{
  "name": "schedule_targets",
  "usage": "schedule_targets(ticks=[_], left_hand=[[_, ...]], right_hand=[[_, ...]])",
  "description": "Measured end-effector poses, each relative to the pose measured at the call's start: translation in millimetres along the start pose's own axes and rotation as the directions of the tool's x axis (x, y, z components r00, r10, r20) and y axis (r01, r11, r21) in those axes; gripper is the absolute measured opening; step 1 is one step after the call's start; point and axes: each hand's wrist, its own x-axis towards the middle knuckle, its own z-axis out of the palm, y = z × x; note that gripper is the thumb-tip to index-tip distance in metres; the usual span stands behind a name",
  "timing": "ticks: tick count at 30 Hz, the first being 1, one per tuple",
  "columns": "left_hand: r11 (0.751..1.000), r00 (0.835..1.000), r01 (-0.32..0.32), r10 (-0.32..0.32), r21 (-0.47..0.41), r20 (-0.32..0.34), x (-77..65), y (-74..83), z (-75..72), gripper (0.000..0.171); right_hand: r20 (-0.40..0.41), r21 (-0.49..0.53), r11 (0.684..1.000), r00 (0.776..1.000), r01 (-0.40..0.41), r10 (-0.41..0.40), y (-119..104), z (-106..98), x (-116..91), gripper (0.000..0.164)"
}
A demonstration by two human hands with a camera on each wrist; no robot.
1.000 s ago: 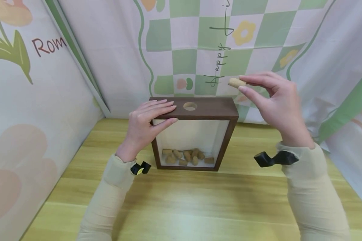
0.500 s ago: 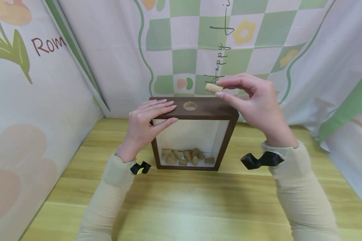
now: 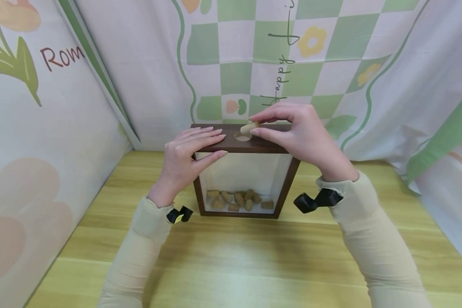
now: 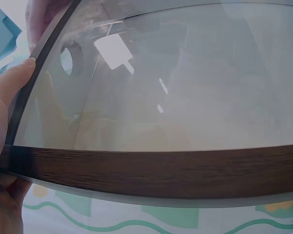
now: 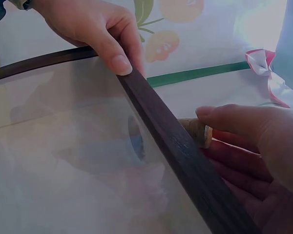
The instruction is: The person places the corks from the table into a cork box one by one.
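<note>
A dark wooden shadow box (image 3: 288, 184) with a clear front stands upright on the table, a round hole (image 3: 243, 136) in its top. Several corks (image 3: 233, 207) lie loose on its floor behind the pane. My left hand (image 3: 188, 156) rests on the top's left part, fingers straight across it and thumb over the front edge. Between thumb and fingers my right hand (image 3: 302, 132) pinches one cork (image 3: 249, 128), tilted, its lower end right at the hole's rim. In the right wrist view that cork (image 5: 198, 131) shows just beyond the frame's top edge.
Wood-grain table (image 3: 231, 261) lies under the box and both forearms. Behind it hangs a green-and-white checked curtain (image 3: 235, 47), close to the box's back. Printed white cloth (image 3: 61, 128) walls the left side, and more cloth stands at the right.
My right hand has moved left and slightly down, carrying the cork from right of the box to the hole. The left hand, the box and the corks inside have stayed put.
</note>
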Motion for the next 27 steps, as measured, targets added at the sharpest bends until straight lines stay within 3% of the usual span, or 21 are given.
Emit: schedule_targets(ticks=[6, 13, 21, 24, 27], left_hand=[[1.0, 1.0, 0.005, -0.005, 0.004, 0.003, -0.4, -0.1, -0.6, 0.037], [1.0, 1.0, -0.001, 0.001, -0.001, 0.007, 0.5, 0.3, -3.1, 0.037], [0.999, 0.999, -0.025, 0.025, -0.033, -0.023, -0.4, 1.0, -6.6, 0.048], [0.999, 0.997, -0.028, 0.025, -0.04, -0.074, -6.0, -0.7, -12.2, 0.053], [1.0, 0.995, 0.012, -0.013, -0.017, -0.099, -16.2, -6.4, -21.8, 0.056]], right_hand=[[0.01, -0.017, 1.0, 1.0, -0.006, 0.006, 0, 2, 0, 0.025], [-0.086, 0.002, 1.0, 0.996, -0.031, 0.031, -4, -7, -13, 0.028], [-0.194, 0.049, 0.991, 0.972, -0.122, 0.13, 10, -27, -43, 0.031], [-0.212, 0.069, 0.985, 0.963, -0.157, 0.168, 23, -35, -59, 0.031], [-0.217, 0.082, 0.972, 0.948, -0.218, 0.231, 37, -43, -76, 0.032]])
